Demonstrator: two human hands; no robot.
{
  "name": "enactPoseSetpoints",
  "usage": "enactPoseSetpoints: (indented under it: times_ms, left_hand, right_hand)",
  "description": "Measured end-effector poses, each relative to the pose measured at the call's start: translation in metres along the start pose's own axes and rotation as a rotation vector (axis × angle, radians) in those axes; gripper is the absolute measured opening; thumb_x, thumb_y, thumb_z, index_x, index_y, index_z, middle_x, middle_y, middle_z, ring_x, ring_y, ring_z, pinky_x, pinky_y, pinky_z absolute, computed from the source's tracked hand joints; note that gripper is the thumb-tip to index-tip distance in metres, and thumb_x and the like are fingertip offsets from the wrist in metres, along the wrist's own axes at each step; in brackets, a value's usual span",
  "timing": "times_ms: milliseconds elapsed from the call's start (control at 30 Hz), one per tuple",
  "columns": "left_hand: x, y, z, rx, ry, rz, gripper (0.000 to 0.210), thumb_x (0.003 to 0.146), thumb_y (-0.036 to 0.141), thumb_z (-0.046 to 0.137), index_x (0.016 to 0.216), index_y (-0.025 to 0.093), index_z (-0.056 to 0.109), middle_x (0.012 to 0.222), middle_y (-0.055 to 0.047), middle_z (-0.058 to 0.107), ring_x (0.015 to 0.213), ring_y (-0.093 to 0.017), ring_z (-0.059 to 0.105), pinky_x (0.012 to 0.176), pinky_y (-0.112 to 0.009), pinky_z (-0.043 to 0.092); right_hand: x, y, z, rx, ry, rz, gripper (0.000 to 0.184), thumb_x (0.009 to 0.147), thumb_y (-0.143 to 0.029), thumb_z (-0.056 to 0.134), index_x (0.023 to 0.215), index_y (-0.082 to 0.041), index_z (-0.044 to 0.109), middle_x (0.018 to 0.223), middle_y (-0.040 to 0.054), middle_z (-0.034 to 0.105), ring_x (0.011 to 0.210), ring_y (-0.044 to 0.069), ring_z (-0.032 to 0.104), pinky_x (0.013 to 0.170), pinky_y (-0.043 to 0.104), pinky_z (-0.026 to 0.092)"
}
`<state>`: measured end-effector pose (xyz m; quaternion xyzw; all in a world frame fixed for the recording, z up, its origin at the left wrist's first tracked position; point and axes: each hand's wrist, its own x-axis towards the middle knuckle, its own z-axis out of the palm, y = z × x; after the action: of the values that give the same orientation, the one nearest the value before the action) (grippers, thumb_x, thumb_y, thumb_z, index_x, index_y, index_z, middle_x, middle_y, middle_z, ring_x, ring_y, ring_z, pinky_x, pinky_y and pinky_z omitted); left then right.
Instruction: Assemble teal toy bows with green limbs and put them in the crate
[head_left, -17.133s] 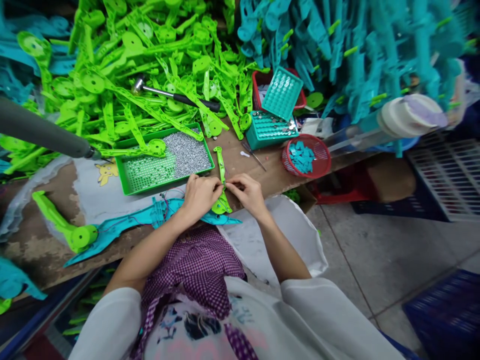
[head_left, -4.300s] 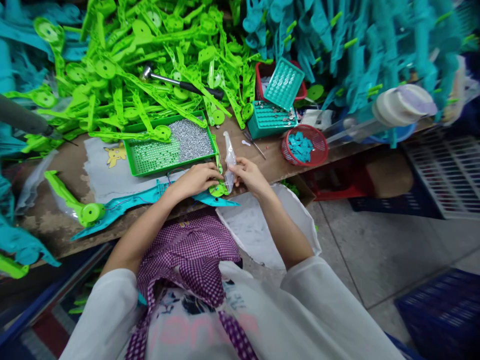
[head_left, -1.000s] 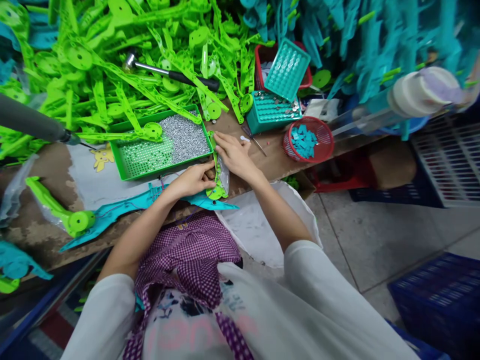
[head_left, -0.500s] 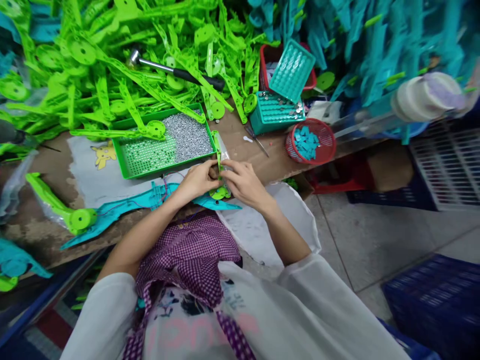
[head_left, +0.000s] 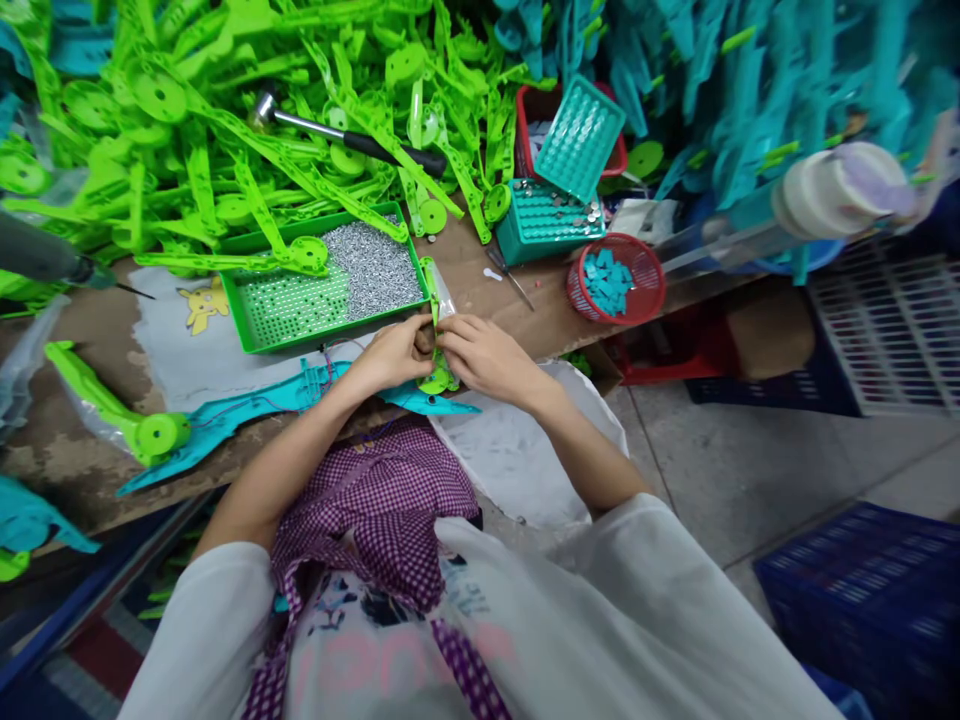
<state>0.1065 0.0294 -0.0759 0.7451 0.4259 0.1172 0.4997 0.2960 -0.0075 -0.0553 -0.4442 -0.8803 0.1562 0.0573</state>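
Between my two hands stands a narrow lime-green plastic part (head_left: 436, 384) with a round end low down and clear film along its upper side. My left hand (head_left: 397, 352) is closed on it from the left, thumb and fingers pinched. From the right, my right hand (head_left: 484, 358) presses its bent fingers on the same part; the fingertips are partly hidden. Under the left forearm lies a long turquoise plastic part (head_left: 247, 405) with thin wires on it. Just beyond my hands is a green tray (head_left: 255, 345) holding a heap of small silvery screws.
Lime-green parts (head_left: 161, 95) pile up along the back, with a hammer (head_left: 352, 140) on them. To the right are a teal tray (head_left: 525, 235), a screwdriver (head_left: 514, 277) and a red basket (head_left: 652, 300) of turquoise pieces. A power tool's tip (head_left: 124, 287) shows at left.
My hands stay on the green part, with small shifts of the right fingers and wrist. The power tool at the left edge reaches further into view. The whole view has shifted slightly.
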Motion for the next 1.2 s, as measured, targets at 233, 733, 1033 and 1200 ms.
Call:
enactPoseSetpoints:
  times_ms: [233, 733, 1033, 1200]
  left_hand:
    - [-0.003, 0.008, 0.004, 0.096, 0.046, -0.017, 0.066, 0.066, 0.014, 0.064, 0.131, 0.012, 0.049, 0.086, -0.003, 0.065, 0.077, -0.020, 0.063, 0.066, -0.030, 0.045]
    - [-0.004, 0.009, 0.001, 0.046, 0.058, -0.043, 0.067, 0.066, 0.012, 0.067, 0.129, 0.012, 0.043, 0.093, -0.005, 0.064, 0.081, -0.019, 0.063, 0.071, -0.031, 0.047]
    - [0.002, 0.000, -0.005, 0.020, -0.028, -0.024, 0.079, 0.071, 0.018, 0.070, 0.140, 0.013, 0.032, 0.108, -0.010, 0.061, 0.082, -0.018, 0.063, 0.071, -0.029, 0.049]
    - [-0.044, 0.024, -0.031, 0.215, 0.110, 0.137, 0.046, 0.087, 0.019, 0.058, 0.132, 0.019, 0.048, 0.118, -0.011, 0.059, 0.101, -0.022, 0.061, 0.088, -0.036, 0.047]
  right_hand:
    - [0.001, -0.009, -0.003, 0.212, 0.041, 0.125, 0.018, 0.089, -0.018, 0.048, 0.103, -0.018, 0.058, 0.119, 0.0094, 0.060, 0.115, 0.023, 0.050, 0.100, 0.040, 0.043]
    - [0.030, -0.029, -0.048, 0.065, -0.224, 0.189, 0.017, 0.089, -0.020, 0.057, 0.102, -0.017, 0.067, 0.116, 0.0101, 0.065, 0.110, 0.027, 0.057, 0.094, 0.044, 0.038]
    - [-0.039, -0.050, 0.016, 0.282, 0.315, 0.158, 0.026, 0.097, -0.030, 0.048, 0.116, -0.025, 0.065, 0.125, 0.0058, 0.069, 0.120, 0.019, 0.060, 0.104, 0.043, 0.037]
    - [-0.031, -0.058, 0.025, 0.197, 0.292, 0.077, 0.025, 0.097, -0.030, 0.049, 0.116, -0.022, 0.064, 0.127, 0.0079, 0.068, 0.118, 0.018, 0.061, 0.107, 0.042, 0.037]
